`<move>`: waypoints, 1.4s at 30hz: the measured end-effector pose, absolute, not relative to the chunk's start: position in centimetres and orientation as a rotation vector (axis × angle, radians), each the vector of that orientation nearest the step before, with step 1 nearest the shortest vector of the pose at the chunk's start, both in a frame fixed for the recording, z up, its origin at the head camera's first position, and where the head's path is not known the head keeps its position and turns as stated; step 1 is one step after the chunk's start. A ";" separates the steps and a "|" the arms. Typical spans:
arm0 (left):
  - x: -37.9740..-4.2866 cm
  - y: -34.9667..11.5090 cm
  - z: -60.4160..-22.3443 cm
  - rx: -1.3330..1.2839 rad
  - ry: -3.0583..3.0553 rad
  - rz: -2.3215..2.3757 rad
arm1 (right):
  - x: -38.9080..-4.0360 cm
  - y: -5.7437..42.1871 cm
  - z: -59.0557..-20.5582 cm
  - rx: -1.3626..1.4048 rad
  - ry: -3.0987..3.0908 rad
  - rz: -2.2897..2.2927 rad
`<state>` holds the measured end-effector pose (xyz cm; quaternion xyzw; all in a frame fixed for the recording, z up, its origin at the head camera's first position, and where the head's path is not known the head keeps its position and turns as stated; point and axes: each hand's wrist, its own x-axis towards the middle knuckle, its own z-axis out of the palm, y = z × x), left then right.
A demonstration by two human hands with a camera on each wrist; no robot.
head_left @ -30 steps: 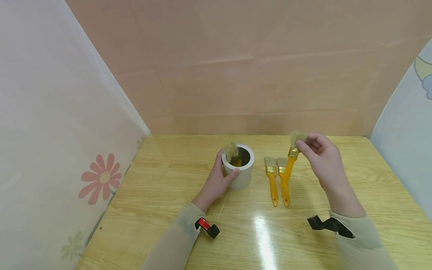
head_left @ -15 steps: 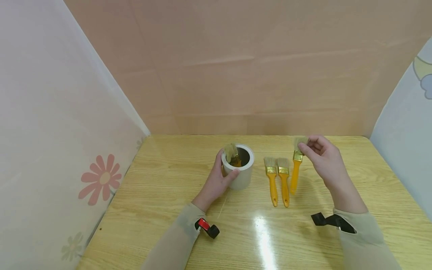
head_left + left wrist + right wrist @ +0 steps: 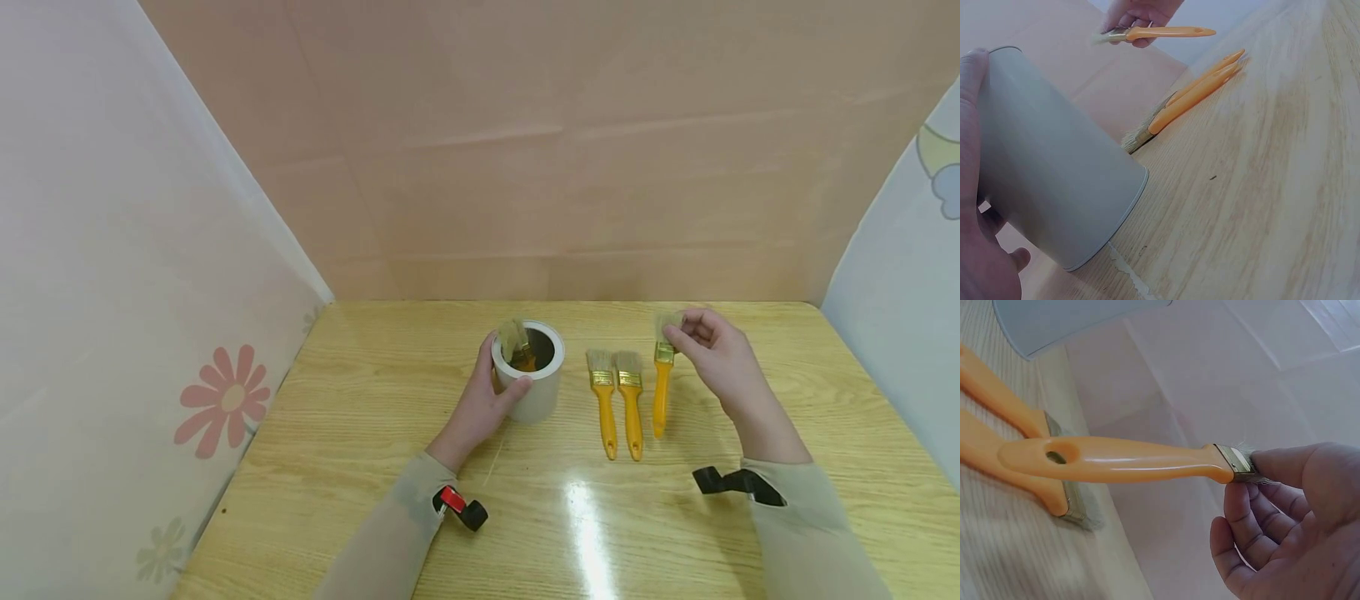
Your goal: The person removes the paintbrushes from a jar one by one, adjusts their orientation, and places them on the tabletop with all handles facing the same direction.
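Note:
In the head view my left hand (image 3: 478, 410) grips a pale grey cylindrical container (image 3: 538, 398) round its side, thumb at the front. One paintbrush (image 3: 513, 340) stands in it, bristles leaning on the rim and handle hidden inside. My right hand (image 3: 718, 354) pinches another paintbrush (image 3: 661, 400) by its bristles, the orange handle hanging down. The right wrist view shows thumb and fingertips on the bristles and the handle (image 3: 1135, 460) pointing away from the hand. In the left wrist view this brush (image 3: 1172, 32) is above the table.
Two more orange-handled paintbrushes, a left one (image 3: 606, 412) and a right one (image 3: 632, 412), lie side by side on the wooden table (image 3: 360, 358) between the container and my right hand. A pinkish-brown backdrop (image 3: 480, 183) rises behind the table, with pale flowered sheets at both sides.
The paintbrush in my right hand has moved right and slightly down, away from above the lying brushes, and now hangs straighter. My left hand and the container have stayed put.

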<state>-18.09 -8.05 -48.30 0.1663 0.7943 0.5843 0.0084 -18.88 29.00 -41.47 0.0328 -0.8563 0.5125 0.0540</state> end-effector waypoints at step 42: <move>-18.0 -8.1 -48.2 0.542 2.476 1.837 | -20.3 30.9 -45.9 0.021 -2.821 1.467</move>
